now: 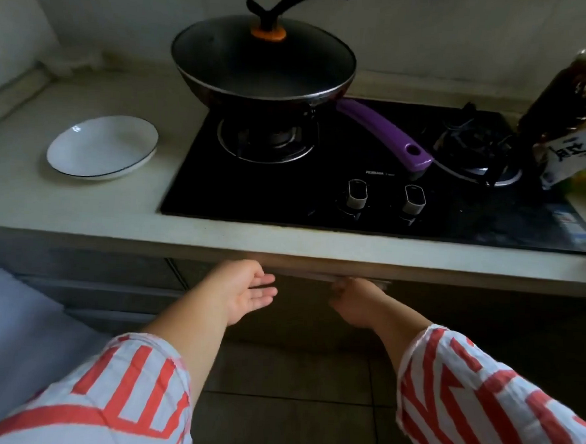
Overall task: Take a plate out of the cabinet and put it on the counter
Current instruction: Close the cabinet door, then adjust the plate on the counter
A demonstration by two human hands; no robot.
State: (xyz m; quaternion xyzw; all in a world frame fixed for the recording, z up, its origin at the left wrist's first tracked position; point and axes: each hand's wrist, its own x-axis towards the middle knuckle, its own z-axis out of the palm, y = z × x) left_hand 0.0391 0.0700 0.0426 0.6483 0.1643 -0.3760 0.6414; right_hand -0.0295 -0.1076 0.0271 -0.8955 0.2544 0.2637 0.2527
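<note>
A white plate with a thin dark rim (102, 146) rests on the pale counter (80, 205), left of the stove. Below the counter's front edge is a dark cabinet front (450, 320) with a silvery handle strip (319, 277) along its top. My right hand (357, 303) is curled around that handle strip, its fingertips hidden under the counter lip. My left hand (246, 289) hovers just left of it, palm turned right, fingers apart and holding nothing. Both forearms wear red-and-white striped sleeves.
A black glass gas hob (320, 203) with two knobs fills the counter's middle. A lidded wok with a purple handle (263, 62) sits on the left burner. A dark bottle (574, 91) and a package stand at the right. Grey drawers (92, 278) lie lower left; tiled floor below.
</note>
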